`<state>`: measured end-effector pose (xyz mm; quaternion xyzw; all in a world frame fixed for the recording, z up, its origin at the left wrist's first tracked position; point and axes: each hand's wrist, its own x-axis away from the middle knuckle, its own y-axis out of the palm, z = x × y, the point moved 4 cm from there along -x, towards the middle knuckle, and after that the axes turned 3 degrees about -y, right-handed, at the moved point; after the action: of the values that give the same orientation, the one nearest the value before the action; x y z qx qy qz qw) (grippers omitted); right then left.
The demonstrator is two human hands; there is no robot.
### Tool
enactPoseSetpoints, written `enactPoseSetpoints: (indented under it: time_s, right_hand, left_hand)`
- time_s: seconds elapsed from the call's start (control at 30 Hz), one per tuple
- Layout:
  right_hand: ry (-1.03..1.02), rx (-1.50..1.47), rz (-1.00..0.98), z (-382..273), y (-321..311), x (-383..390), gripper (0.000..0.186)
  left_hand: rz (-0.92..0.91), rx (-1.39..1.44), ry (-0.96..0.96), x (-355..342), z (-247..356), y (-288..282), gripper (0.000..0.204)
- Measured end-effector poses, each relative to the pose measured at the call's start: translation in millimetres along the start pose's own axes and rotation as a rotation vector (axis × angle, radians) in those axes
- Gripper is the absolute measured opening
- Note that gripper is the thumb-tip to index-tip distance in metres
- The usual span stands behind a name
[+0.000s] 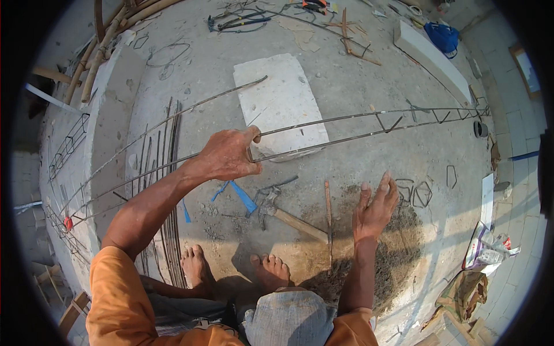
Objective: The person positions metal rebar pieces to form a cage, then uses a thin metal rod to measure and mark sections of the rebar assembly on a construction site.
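Observation:
My left hand (231,153) reaches across the middle, its thumb and fingers closed on a long, narrow steel rebar frame (346,138). At the grip, the fingers press about a short cross piece between two bars; the palm side is hidden. The frame runs from the left wall side to the far right, passing over a white block (274,95). My right hand (374,209) is held above the floor to the right, fingers stretched out, touching nothing I can see. Bent wire stirrups (421,195) lie just beyond it. A hammer (300,224) with a wooden handle rests between both hands.
A bundle of steel rods (170,230) lies beside my feet at left. Blue strips (243,197) are on the floor near the hammer. Cutters (242,22) lie at the far side, and a long white block (433,60) at far right. Bags (485,248) sit at right.

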<state>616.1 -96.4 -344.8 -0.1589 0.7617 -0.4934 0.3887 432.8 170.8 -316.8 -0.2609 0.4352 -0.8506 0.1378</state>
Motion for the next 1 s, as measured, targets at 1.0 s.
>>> enactPoseSetpoints:
  time_s: [1.0]
  right_hand:
    - [-0.643, -0.155, -1.113, -71, -1, -197, 0.049]
  left_hand:
    - [-0.493, 0.357, -0.249, 109, -29, -113, 0.061]
